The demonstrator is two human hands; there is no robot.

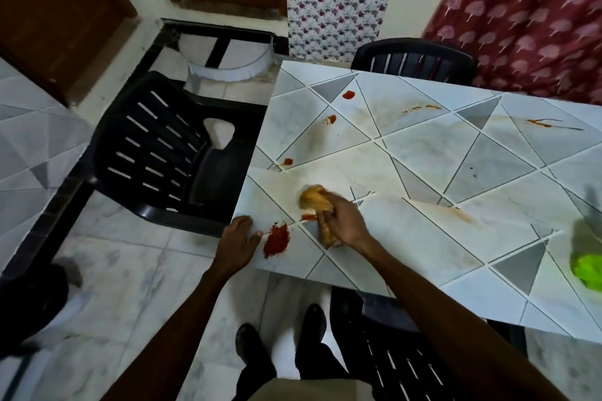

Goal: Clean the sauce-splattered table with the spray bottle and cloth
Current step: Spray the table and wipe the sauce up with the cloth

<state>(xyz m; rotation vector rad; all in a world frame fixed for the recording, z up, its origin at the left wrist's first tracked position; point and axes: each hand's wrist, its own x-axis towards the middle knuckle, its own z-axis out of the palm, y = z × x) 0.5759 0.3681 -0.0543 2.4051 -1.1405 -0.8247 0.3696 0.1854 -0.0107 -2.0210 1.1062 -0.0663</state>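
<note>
Cloth (312, 198) gripped by right hand (342, 221) on table (423, 156); left hand (239, 239) relaxed at edge.

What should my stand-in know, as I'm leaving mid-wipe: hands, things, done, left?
Left hand rests on the table corner, holding nothing.
Right hand grips the cloth, pressed on the table beside a small sauce streak.
Spray bottle, blurred, sits at the right edge of view.
Done: brownish smears across the middle suggest some wiping.
Left: big red splat by the left hand, spots toward the far-left corner, thin streaks farther right.
</note>
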